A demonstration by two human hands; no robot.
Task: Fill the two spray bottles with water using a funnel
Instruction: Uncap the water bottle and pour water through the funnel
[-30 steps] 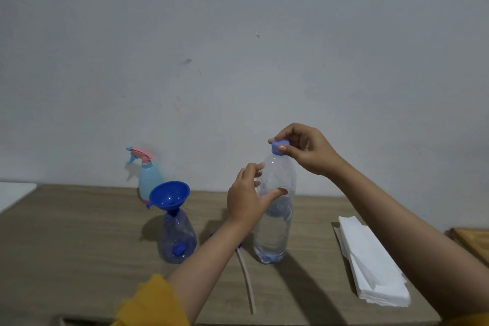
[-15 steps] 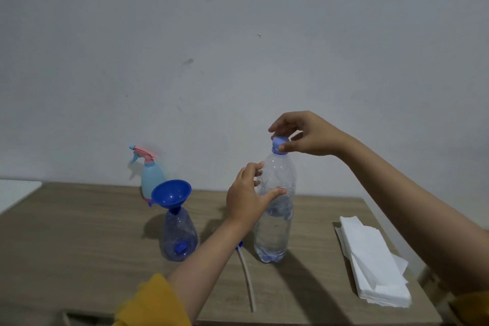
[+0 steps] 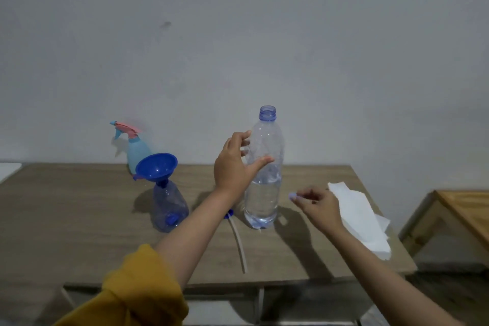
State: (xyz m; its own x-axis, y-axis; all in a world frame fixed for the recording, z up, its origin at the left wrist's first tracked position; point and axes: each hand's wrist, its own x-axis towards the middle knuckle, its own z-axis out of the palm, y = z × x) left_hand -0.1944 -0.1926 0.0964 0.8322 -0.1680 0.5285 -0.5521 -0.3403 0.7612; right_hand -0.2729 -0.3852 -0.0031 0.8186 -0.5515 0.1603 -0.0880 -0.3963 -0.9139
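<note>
A clear water bottle (image 3: 265, 193) stands upright on the wooden table (image 3: 79, 214), its neck uncapped, about half full. My left hand (image 3: 234, 164) grips its upper body. My right hand (image 3: 316, 204) is low to the bottle's right, pinching the blue cap (image 3: 291, 196) just above the table. A transparent blue spray bottle (image 3: 169, 209) stands left of the water bottle with a blue funnel (image 3: 156, 168) in its neck. Behind it, by the wall, stands a light-blue spray bottle (image 3: 137, 152) with its pink trigger head on.
A blue sprayer head with a long white dip tube (image 3: 238, 243) lies on the table in front of the water bottle, partly under my left arm. Folded white paper towels (image 3: 362, 222) lie at the table's right edge. A second wooden table (image 3: 465, 209) stands to the right.
My right hand has taken the cap off the water bottle and carried it down to the right. The left hand stays on the bottle. The camera has tilted down.
</note>
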